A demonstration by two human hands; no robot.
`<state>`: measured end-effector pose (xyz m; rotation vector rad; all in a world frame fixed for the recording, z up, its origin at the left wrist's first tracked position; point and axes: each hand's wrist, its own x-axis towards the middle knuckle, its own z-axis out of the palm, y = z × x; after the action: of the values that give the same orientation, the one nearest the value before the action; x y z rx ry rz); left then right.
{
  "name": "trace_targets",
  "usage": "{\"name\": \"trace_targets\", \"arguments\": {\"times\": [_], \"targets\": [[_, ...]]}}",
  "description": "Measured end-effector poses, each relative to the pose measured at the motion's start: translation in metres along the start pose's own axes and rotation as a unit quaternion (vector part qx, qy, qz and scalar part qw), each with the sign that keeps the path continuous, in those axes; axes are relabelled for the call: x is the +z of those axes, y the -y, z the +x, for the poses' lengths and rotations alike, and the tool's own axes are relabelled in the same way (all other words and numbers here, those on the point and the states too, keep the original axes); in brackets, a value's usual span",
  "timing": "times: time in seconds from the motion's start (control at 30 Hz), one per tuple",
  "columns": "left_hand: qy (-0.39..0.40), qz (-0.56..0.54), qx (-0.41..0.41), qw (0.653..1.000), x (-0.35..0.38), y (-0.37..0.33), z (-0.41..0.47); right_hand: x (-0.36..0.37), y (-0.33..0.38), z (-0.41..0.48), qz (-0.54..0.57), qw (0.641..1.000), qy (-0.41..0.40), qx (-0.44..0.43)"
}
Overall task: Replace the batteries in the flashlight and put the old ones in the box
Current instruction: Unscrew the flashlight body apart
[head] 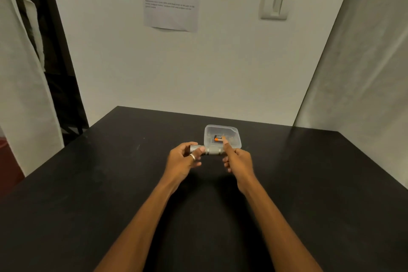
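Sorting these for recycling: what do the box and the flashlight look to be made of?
The box looks like thin clear plastic: the battery inside and the dark table show through its walls. The flashlight, held in the left hand, looks like matte silver-grey metal, though painted plastic can't be ruled out.

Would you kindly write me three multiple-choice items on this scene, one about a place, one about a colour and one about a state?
1. Where is the clear plastic box?
A. On the black table, just beyond the hands
B. At the table's near edge
C. On the floor

2. What colours is the battery in the box?
A. Green and white
B. Black and orange
C. All silver

3. How is the silver flashlight held?
A. Lying loose on the table
B. Standing inside the box
C. In the grip of the left hand, with the right hand at its other end

Answers: 1 A, the box sits behind the flashlight; 2 B, its black and orange casing shows; 3 C, left fingers wrap one end.
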<state>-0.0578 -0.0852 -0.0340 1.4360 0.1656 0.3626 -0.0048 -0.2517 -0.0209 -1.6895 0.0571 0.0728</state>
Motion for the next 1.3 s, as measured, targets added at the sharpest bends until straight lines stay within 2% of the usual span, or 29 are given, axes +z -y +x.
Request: {"name": "trace_targets", "arguments": {"times": [0.23,0.53,0.7,0.9,1.0,1.17,1.3], "targets": [[0.002,0.024,-0.019,1.0,-0.001,0.008,0.006,0.006,-0.016,0.009,-0.038,0.999,-0.031,-0.023],[0.011,0.016,-0.024,1.0,-0.003,0.015,0.009,0.005,-0.028,0.01,-0.035,0.997,-0.025,-0.07],[0.008,-0.007,-0.047,0.999,-0.003,0.017,0.015,0.002,-0.028,0.008,-0.012,0.995,0.028,-0.093],[-0.003,-0.053,-0.068,0.996,-0.005,0.013,0.016,-0.006,-0.023,0.009,0.134,0.982,0.119,-0.066],[0.001,-0.05,-0.066,0.997,-0.005,0.012,0.016,-0.004,-0.022,0.007,0.128,0.986,0.097,-0.049],[0.006,-0.035,-0.063,0.997,-0.005,0.014,0.015,0.004,-0.024,0.006,0.031,0.998,0.025,-0.054],[0.0,-0.029,-0.062,0.998,-0.005,0.013,0.015,0.003,-0.024,0.006,0.032,0.997,0.037,-0.06]]}}
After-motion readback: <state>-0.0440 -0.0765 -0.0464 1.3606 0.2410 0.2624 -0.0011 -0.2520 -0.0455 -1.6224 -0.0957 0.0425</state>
